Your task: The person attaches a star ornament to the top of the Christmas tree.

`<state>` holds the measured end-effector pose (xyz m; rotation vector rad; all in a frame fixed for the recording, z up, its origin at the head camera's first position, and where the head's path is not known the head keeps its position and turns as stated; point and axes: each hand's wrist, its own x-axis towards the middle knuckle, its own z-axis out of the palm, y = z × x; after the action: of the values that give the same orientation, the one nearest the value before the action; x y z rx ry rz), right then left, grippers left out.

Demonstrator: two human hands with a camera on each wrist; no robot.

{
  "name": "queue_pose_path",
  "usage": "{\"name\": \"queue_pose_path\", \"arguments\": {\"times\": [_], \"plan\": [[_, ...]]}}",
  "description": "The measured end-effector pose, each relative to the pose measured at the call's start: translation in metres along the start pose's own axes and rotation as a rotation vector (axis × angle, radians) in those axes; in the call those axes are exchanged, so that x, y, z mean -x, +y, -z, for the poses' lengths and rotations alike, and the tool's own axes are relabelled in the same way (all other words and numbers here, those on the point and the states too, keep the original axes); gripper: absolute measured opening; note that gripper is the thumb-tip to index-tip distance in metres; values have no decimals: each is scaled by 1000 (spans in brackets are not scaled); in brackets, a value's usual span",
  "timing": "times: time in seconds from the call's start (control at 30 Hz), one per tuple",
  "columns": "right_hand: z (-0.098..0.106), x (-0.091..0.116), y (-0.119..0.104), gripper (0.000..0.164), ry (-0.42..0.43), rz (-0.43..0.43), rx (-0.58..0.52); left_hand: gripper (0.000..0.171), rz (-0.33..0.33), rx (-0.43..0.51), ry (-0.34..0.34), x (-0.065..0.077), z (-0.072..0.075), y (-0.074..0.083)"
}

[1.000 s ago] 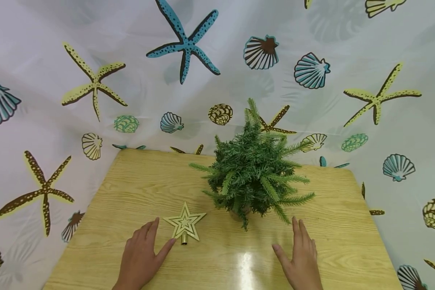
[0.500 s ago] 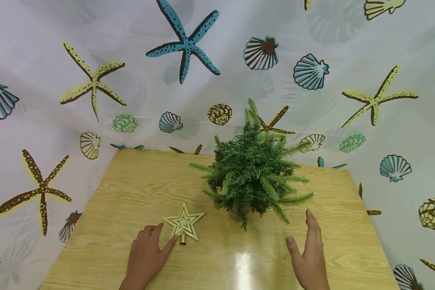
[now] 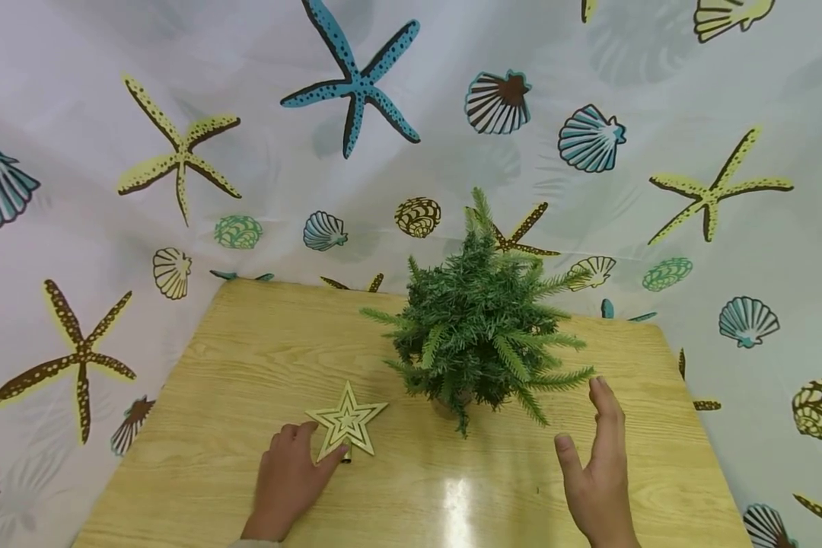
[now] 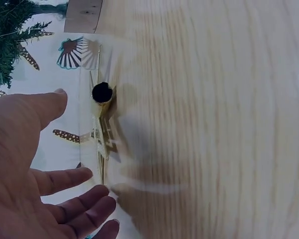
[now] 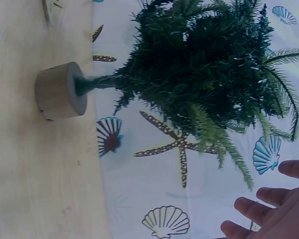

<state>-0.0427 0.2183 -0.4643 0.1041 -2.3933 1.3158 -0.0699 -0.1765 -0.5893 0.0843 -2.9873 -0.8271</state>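
A gold star tree topper [image 3: 347, 418] lies flat on the wooden table, its tube end toward the person. Around its left side my left hand [image 3: 288, 473] is spread, thumb over the tube and fingers by the left point. From the left wrist, the thumb [image 4: 55, 107] appears apart from the tube's dark hole; whether a fingertip touches the star is unclear. A small artificial Christmas tree [image 3: 479, 327] stands upright on a round wooden base [image 5: 57, 92]. My right hand [image 3: 599, 479] is raised at the tree's front right, fingers extended, holding nothing.
The wooden table [image 3: 246, 335] reaches back to a white cloth [image 3: 260, 46] printed with starfish and shells. This cloth hangs behind the table and along both sides. Green branches jut out sideways from the tree, low toward the right hand.
My left hand has shifted right and slightly forward, its thumb now over the star's tube. My right hand has moved rightward and up. The star and tree stay in place.
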Motion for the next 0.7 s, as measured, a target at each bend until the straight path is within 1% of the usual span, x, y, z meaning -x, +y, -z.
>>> {"name": "queue_pose_path", "arguments": {"times": [0.1,0.3,0.47,0.7], "plan": [[3,-6,-3,70,12,35,-12,67,10,2,-1,-1,-4,0],[9,-15,-11,68,30,114,-26,63,-11,-11,40,-3,-9,-1],[15,-25,-18,68,49,185,-37,56,-5,11,14,-5,-8,-2],[18,-45,-27,69,69,305,-45,51,3,114,-49,-10,-6,-1]]}}
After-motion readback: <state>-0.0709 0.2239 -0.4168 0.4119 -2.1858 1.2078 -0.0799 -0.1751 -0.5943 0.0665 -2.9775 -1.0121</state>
